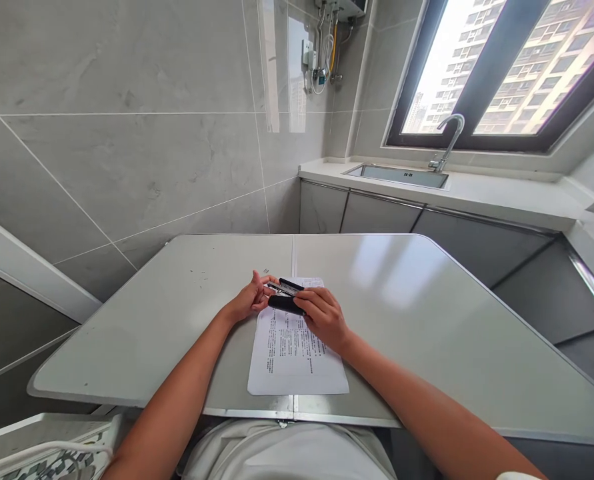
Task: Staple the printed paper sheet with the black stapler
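A black stapler (285, 305) is tilted up above the printed paper, its top cover swung away from the metal staple channel. My right hand (323, 316) grips it by the rear end, fingers wrapped round it. At the front end, my left hand (253, 294) has its thumb raised apart and its fingertips at or against the metal channel. Whether anything small lies between those fingers is too fine to make out. Beneath both hands, the printed paper (297, 373) lies flat on the table, its upper part partly covered by the stapler and my hands.
The folding table (427, 347) has a seam down its middle. Several loose staples (201, 275) are scattered on its far left part. A counter (507, 193) with a sink (401, 176) and tap (451, 140) stands beyond. At lower left is a white rack (47, 440).
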The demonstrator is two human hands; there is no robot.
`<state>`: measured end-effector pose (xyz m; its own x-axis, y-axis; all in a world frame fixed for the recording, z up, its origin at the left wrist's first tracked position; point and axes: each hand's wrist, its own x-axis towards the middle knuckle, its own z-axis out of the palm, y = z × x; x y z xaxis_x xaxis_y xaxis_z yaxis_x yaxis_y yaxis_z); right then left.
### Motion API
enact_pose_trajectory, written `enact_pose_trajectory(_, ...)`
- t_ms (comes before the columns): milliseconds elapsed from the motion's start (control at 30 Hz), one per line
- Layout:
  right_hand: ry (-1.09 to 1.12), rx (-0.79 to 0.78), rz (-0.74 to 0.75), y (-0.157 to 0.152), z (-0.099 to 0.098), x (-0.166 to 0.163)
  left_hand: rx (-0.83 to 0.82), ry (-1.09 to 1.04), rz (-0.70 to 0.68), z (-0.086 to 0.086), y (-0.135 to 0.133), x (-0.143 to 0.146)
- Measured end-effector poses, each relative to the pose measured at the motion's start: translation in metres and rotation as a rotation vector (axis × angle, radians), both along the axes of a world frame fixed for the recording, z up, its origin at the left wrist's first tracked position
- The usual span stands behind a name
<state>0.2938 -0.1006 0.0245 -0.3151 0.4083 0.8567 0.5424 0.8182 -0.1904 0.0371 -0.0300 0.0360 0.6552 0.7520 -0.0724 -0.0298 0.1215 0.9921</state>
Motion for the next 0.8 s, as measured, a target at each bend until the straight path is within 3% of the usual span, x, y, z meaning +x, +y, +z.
enact_pose_trajectory(433, -0.259, 0.031, 0.062, -0.007, -0.004, 0.005, -0.172, -0.005, 0.086, -0.006, 0.001, 0.003)
enact_pose_trajectory(600, -0.03, -0.076, -0.05, -0.002, -0.005, 0.004, -0.166, 0.009, 0.093, -0.002, 0.002, 0.001)
enact_pose_trajectory(700, 0.175, -0.192, -0.198, 0.002, -0.003, 0.003, -0.165, -0.081, 0.196, 0.0, 0.005, 0.0)
enact_pose_trajectory(800, 0.239, -0.393, -0.226, 0.005, -0.001, 0.002, -0.119, -0.146, 0.338, 0.0, 0.008, 0.0)
